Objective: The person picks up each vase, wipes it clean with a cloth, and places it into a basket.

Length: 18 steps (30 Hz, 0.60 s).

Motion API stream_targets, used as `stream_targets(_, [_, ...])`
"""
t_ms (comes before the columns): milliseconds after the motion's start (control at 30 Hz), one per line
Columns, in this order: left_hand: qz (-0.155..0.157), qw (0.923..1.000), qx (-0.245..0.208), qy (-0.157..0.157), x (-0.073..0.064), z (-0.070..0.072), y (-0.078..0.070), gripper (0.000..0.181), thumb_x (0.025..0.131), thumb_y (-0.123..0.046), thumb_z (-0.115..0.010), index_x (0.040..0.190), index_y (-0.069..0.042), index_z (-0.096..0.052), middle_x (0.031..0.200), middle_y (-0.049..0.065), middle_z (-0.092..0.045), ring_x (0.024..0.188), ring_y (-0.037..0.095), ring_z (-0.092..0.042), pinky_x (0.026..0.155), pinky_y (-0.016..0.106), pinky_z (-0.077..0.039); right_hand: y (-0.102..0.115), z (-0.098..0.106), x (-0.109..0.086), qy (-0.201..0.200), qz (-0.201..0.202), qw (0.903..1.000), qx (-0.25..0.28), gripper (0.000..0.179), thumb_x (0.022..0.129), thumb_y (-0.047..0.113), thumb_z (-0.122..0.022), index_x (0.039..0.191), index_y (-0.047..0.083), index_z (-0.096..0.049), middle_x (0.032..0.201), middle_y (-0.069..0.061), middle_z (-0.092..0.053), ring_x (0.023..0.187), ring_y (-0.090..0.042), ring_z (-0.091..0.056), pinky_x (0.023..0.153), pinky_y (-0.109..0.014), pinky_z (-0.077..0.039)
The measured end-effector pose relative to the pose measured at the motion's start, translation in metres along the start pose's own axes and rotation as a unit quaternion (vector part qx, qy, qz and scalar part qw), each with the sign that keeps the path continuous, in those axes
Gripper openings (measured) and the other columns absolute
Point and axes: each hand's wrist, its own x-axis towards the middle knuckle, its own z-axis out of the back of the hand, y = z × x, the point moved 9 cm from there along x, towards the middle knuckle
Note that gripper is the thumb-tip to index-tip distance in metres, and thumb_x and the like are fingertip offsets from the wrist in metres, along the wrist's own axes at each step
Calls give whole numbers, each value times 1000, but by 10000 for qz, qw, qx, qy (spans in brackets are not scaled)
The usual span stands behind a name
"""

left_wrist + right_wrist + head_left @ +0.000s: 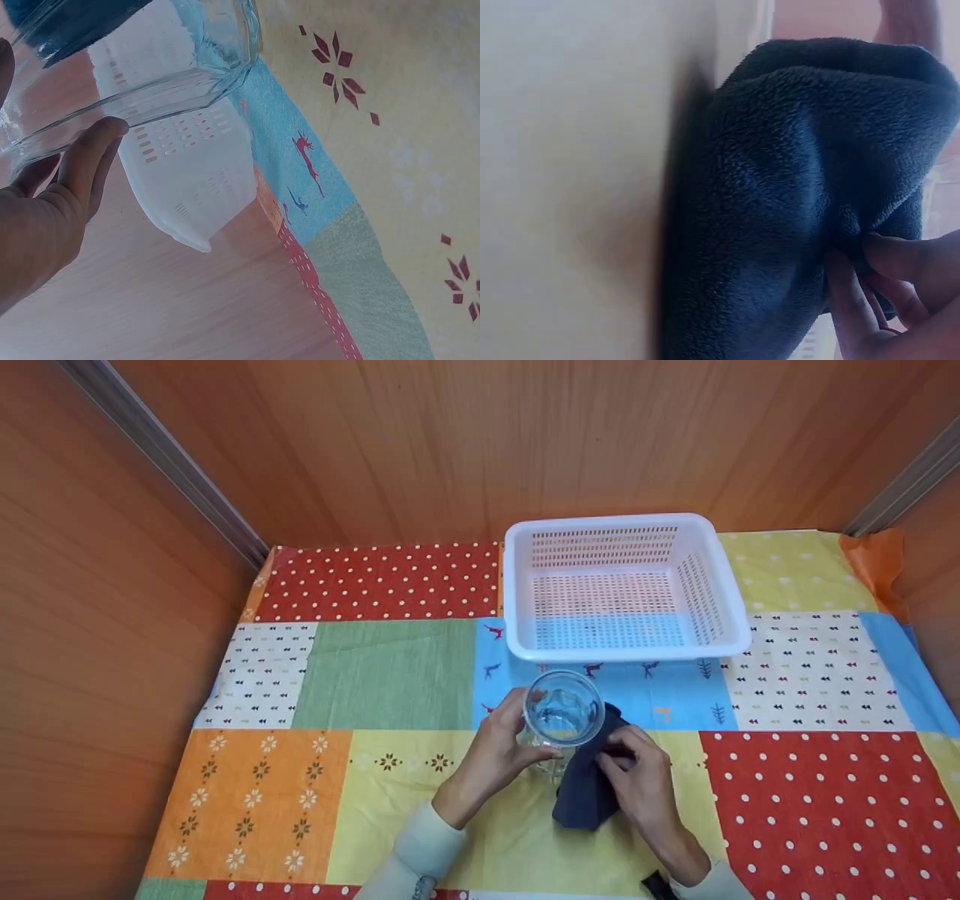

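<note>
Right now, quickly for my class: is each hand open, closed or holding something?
Left hand: holding the glass jar.
Right hand: pinching the dark cloth.

Wood-grain walls (pixel 465 450), grey corner strips (pixel 169 459)

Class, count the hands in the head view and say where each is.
2: the left hand grips the glass jar; the right hand pinches the dark cloth beside it. Some fingers are partly hidden.

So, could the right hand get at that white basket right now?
Probably yes: the white basket stands just ahead of the right hand, with open tablecloth between, though that hand's grip on the dark cloth would likely need to loosen first.
</note>
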Motion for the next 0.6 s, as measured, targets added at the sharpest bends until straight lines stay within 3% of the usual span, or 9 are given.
stream_targets(167, [22, 10000, 19, 10, 0, 0, 1, 80, 76, -12, -95, 144, -7, -54, 137, 8, -61, 128, 21, -61, 101, 38, -58, 18, 7, 1, -307, 268, 9987, 305, 24, 83, -20, -77, 94, 0, -73, 97, -8, -66, 96, -2, -66, 81, -14, -59])
stream_targets(400, [15, 9998, -156, 76, 0, -2, 1, 79, 78, -9, -94, 146, -4, -52, 138, 14, -60, 130, 30, -62, 104, 42, -57, 31, 13, -1, -742, 285, 9945, 676, 22, 83, -22, -73, 91, -2, -73, 92, -1, -64, 91, -10, -68, 80, -15, -59])
stream_targets(600, [-22, 10000, -44, 40, 0, -1, 0, 79, 79, -11, -94, 146, -5, -53, 137, 8, -61, 129, 24, -62, 103, 40, -57, 31, 13, -2, -779, 422, 9940, 642, 20, 84, -21, -71, 91, -2, -72, 92, 0, -64, 89, -11, -66, 79, -15, -59])
